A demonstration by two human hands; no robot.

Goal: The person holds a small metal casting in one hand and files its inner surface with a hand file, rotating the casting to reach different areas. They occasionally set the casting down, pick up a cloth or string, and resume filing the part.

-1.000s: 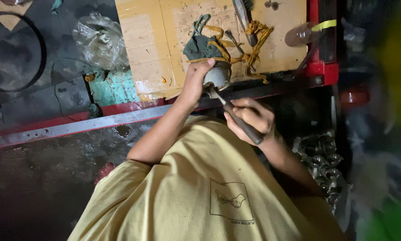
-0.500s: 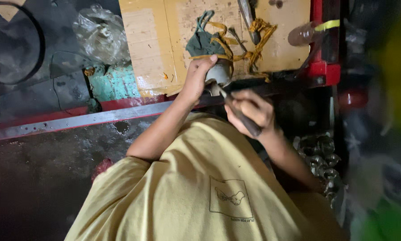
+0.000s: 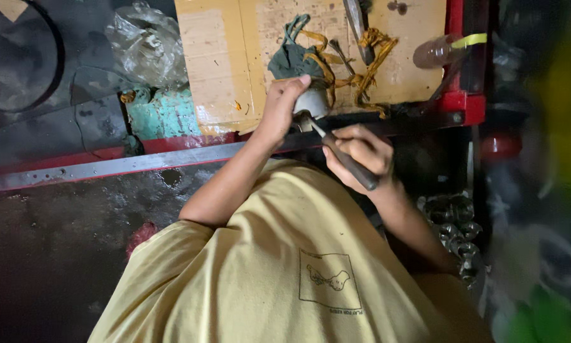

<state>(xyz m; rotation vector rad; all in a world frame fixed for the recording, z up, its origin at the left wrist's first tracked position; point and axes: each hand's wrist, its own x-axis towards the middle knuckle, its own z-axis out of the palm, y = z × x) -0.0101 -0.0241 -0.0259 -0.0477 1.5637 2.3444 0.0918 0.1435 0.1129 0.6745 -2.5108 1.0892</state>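
My left hand (image 3: 280, 111) is closed over a small round grey metal part (image 3: 312, 101) at the near edge of a cardboard sheet (image 3: 222, 57). My right hand (image 3: 361, 151) grips a dark-handled tool (image 3: 345, 159) like a screwdriver. Its metal tip points up and left and touches the part just below my left hand. My yellow shirt (image 3: 272, 273) fills the lower middle of the view and hides what lies under it.
On the cardboard lie a dark green rag (image 3: 292, 57), tangled yellow cords (image 3: 374, 51) and a metal blade (image 3: 355, 22). A red metal frame (image 3: 463, 95), a clear bottle (image 3: 434, 52), a crumpled plastic bag (image 3: 147, 44) and a grey metal bar (image 3: 107, 168) are around. Shiny metal parts (image 3: 453, 222) lie at right.
Both hands have stayed on the part and the tool, with only a slight shift of the view. The tool tip has stayed against the part.
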